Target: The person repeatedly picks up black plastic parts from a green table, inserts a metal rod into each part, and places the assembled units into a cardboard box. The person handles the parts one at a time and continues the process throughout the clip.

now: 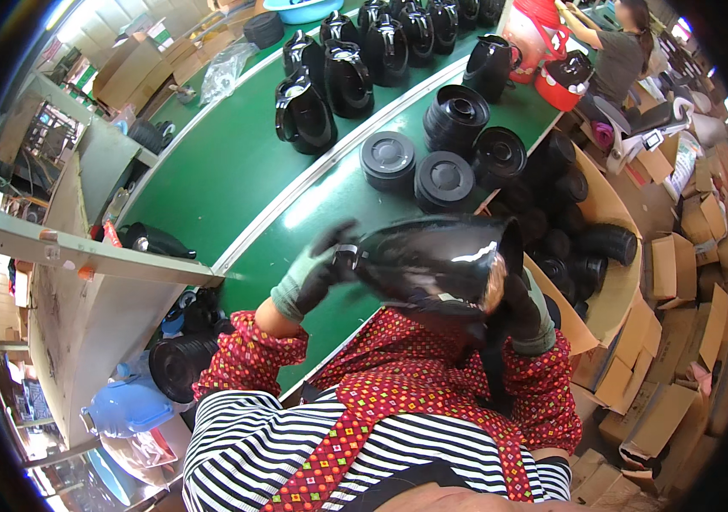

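A glossy black jug [432, 260] lies sideways across my front, held above the near table edge. My left hand [311, 277], in a grey-green and black glove, cups its narrow end beside a small silver part; its fingers are spread and smeared by motion. At the wide end, my right hand [526, 307] grips near the rim in a matching glove, with some fingers hidden by the jug. Just beyond the jug, round black ribbed parts [444, 181] stand on the green tabletop [330, 200], some of them stacked.
Several black jugs with handles [381, 51] stand behind a pale divider strip [296, 186]. Red jugs [535, 34] are at the far right. A cardboard box [611, 196] on my right holds more black parts. Cartons [671, 269] crowd the floor; another person [624, 64] is beyond.
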Motion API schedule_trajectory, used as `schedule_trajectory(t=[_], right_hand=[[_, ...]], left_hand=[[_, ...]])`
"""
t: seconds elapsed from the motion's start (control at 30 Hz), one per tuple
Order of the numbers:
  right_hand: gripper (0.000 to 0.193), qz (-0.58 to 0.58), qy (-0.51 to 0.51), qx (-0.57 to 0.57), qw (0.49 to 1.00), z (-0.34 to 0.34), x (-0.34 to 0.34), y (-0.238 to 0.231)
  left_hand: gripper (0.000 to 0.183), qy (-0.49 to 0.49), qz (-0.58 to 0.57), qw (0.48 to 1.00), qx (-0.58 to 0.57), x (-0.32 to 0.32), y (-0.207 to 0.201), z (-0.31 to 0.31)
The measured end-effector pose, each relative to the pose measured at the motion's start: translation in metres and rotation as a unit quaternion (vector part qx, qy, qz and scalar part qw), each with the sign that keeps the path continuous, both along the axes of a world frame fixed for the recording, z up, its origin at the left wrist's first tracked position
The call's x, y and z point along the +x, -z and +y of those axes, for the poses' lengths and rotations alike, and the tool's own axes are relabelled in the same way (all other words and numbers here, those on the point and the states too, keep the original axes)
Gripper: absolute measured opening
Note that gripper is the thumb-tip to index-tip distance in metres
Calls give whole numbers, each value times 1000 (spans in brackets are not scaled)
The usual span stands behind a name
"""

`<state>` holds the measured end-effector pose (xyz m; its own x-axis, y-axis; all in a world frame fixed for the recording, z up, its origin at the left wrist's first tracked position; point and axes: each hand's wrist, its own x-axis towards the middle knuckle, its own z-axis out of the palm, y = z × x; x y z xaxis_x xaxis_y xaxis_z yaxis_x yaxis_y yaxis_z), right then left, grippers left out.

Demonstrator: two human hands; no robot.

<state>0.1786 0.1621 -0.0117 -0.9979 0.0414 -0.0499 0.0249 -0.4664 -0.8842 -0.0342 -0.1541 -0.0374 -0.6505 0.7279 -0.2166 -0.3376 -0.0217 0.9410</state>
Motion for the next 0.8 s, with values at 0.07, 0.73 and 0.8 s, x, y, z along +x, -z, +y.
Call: schedule_trajectory(t=[0.07, 0.73, 0.8], right_hand=[[77, -15, -46, -1, 999, 5, 2, -18], [101, -120, 46, 809, 574, 33, -222, 80], [96, -106, 90, 814, 564, 30, -214, 78]], left_hand=[[103, 168, -41, 980, 94, 14, -12, 20], [58, 31, -188, 957, 217, 14, 42, -11], [60, 32, -182, 959, 216, 11, 43, -10]])
